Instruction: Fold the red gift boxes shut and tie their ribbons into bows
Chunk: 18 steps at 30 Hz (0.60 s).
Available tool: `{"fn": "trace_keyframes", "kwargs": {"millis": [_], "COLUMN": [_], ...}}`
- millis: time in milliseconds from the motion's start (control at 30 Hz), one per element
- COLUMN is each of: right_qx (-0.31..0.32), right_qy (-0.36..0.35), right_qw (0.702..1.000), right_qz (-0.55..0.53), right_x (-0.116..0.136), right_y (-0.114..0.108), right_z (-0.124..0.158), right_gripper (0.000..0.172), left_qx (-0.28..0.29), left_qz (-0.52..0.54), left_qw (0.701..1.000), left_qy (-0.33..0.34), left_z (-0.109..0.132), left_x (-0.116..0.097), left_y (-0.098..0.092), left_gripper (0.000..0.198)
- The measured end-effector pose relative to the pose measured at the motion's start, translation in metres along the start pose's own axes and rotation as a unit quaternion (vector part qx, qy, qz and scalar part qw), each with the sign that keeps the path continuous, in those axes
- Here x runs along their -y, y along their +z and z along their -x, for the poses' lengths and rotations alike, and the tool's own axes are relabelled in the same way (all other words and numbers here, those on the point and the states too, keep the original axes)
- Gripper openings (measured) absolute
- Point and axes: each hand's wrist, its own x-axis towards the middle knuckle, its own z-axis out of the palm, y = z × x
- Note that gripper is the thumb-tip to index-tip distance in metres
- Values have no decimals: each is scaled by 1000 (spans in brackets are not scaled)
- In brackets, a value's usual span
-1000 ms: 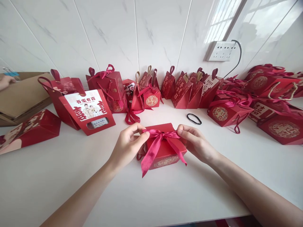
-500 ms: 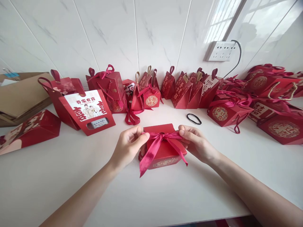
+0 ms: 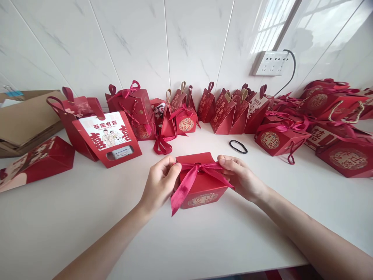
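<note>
A small red gift box [image 3: 204, 190] with a gold emblem on its front stands on the white table in front of me. Across its top lies a dark pink satin ribbon [image 3: 186, 185], tied in a bow with two hanging tails. My left hand [image 3: 162, 179] pinches the bow's left loop between thumb and fingers. At the other side, my right hand [image 3: 241, 175] pinches the right loop. Both hands are close against the box's sides, and the fingertips behind the ribbon are partly hidden.
A black elastic band [image 3: 238, 146] lies behind the box. Red bags and boxes line the tiled wall, among them a white-fronted bag [image 3: 107, 136] and a ribboned box [image 3: 281, 136]. Brown paper bags [image 3: 29, 120] stand at far left. A power socket [image 3: 271, 63] is on the wall.
The bow's right tail has shifted upward and lies nearer my right hand. My right hand has moved slightly left; both hands keep their pinch on the ribbon.
</note>
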Motion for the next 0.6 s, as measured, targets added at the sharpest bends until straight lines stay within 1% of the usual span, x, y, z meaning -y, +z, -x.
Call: {"fn": "trace_keyframes", "kwargs": {"millis": [167,267,433,600], "right_qx": [-6,-11,-26,-45], "right_qy": [4,13,17,37], "right_qw": [1000,999,998,995], "right_qz": [-18,-31,-48,-75], "right_x": [0,-1,-3,-4], "right_y": [0,1,1,-1], "right_z": [-2,-3,-3,-4], "right_gripper": [54,54,56,56], "left_qx": [-21,-26,-24,-18], "left_qz": [-25,-28,-20,-20], "left_qw": [999,999,999,1000], "left_qy": [14,6,-17,-5], "left_z": [0,-1,-1,-2], "left_x": [0,0,-1,1], "left_y": [4,5,5,4], "left_gripper": [32,32,33,33]}}
